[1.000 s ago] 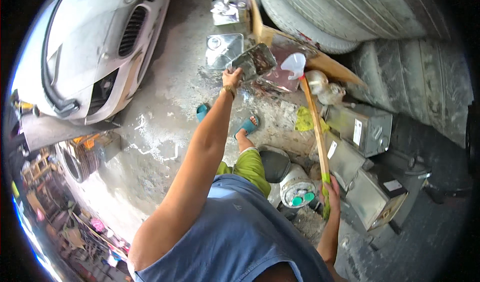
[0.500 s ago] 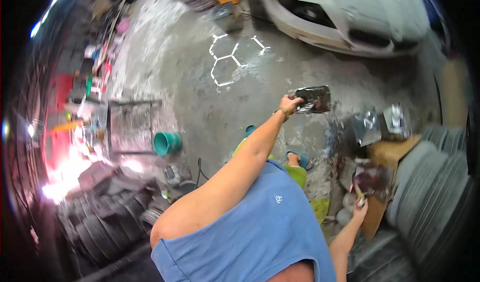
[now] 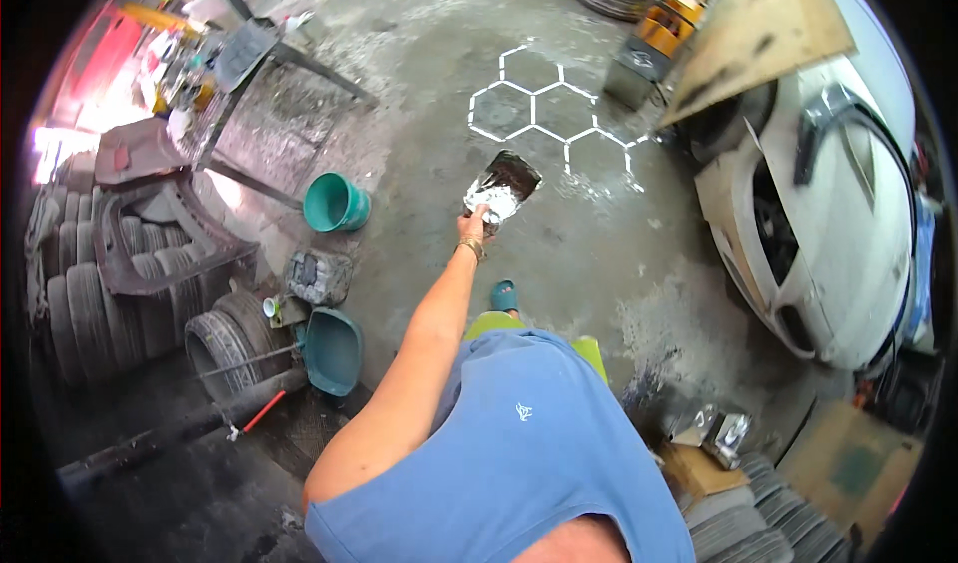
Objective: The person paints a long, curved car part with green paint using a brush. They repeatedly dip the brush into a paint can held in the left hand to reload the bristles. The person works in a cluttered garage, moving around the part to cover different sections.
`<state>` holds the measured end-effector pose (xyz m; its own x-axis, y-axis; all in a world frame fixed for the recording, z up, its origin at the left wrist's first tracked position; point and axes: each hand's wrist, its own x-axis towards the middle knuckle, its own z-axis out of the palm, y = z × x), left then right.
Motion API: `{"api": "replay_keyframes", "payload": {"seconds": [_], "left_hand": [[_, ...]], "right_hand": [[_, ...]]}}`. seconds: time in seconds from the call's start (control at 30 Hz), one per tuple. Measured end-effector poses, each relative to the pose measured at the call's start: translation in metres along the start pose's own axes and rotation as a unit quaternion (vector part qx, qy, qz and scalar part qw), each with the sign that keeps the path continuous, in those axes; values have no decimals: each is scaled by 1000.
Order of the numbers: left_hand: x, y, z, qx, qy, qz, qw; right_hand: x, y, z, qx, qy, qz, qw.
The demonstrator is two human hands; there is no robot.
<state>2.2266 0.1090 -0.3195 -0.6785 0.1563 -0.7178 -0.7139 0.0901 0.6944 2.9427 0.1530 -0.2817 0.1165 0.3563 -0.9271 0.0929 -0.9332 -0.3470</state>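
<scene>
My left hand (image 3: 473, 227) is closed on the near edge of a flat, roughly rectangular foil-covered piece (image 3: 505, 186). Silver foil shows on the part nearest my fingers, and the far part is dark brown and glossy. I hold it out in front of me above the concrete floor, with my arm stretched forward. Beyond it, white lines form a hexagon pattern (image 3: 532, 110) on the floor. My right hand is out of the picture, hidden below or behind my body.
A green bucket (image 3: 337, 203) and a teal dustpan (image 3: 333, 351) stand to the left, near stacked tyres (image 3: 115, 303). A white car front (image 3: 838, 234) fills the right. Foil-wrapped pieces (image 3: 726, 435) lie on a cardboard box (image 3: 702, 471) at lower right. A metal frame table (image 3: 249, 74) stands at upper left.
My view has turned away from the box side, toward the floor pattern. My left hand has carried the foil-covered piece along. My right hand, which held a brush-like tool, has left the picture.
</scene>
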Motion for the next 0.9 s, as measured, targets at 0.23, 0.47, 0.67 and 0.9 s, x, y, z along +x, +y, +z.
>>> {"api": "replay_keyframes", "payload": {"seconds": [0.23, 0.47, 0.67, 0.9], "left_hand": [[98, 58, -136, -106, 153, -60, 981], [128, 84, -216, -211, 337, -85, 914], [179, 152, -187, -334, 315, -35, 888], [248, 218, -201, -387, 361, -126, 839]], "right_hand": [[-3, -134, 129, -237, -25, 28, 971], [135, -343, 321, -384, -20, -22, 923], [279, -563, 716, -482, -178, -443, 735], [-13, -551, 1212, -469, -475, -367, 647]]}}
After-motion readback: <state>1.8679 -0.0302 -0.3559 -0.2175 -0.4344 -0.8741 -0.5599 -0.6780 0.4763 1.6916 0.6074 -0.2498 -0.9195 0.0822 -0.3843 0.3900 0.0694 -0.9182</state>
